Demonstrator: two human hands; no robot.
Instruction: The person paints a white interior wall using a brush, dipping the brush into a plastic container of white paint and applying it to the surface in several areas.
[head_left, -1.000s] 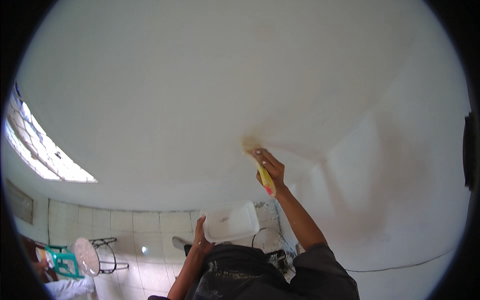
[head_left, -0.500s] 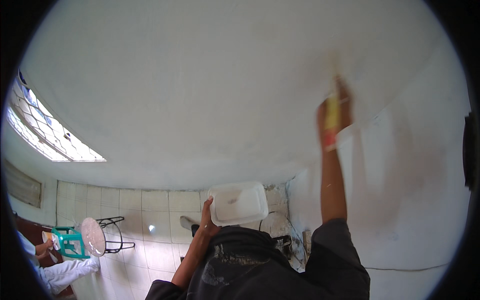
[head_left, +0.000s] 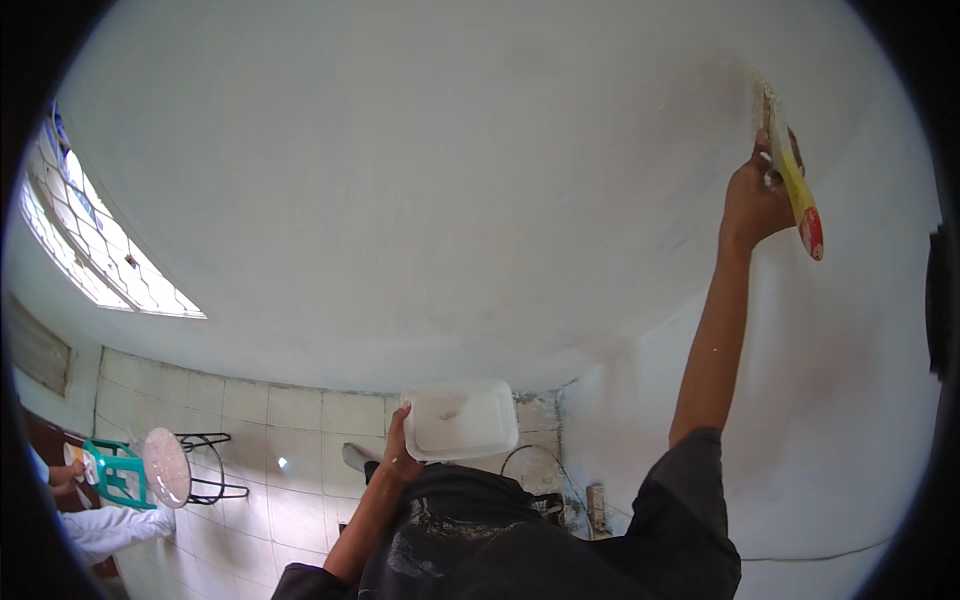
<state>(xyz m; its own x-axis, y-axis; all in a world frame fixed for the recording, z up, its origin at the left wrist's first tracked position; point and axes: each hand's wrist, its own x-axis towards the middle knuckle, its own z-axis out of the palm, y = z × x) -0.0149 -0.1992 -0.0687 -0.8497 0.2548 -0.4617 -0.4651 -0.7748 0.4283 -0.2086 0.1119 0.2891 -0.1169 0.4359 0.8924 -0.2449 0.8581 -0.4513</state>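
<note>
A broad off-white wall (head_left: 400, 200) curves across the view, above a floor of pale square tiles (head_left: 295, 440). At left is one bright window with a wire-patterned grille (head_left: 105, 235), and below it one co-worker in white trousers (head_left: 110, 530), cut off by the rim. Beside them stand two stools: one green plastic stool (head_left: 118, 480), partly hidden by one round, speckled seat on black metal legs (head_left: 167, 468). At centre, the left hand (head_left: 403, 455) grips one white rectangular plastic tray (head_left: 475, 430) by its left edge, thumb on the rim, other fingers hidden. A wide stretch of wall separates the window from the right hand (head_left: 755, 205), raised near the corner, fingers closed around one yellow-handled, red-ended paintbrush (head_left: 797, 190); whether its bristles touch the wall I cannot tell.
</note>
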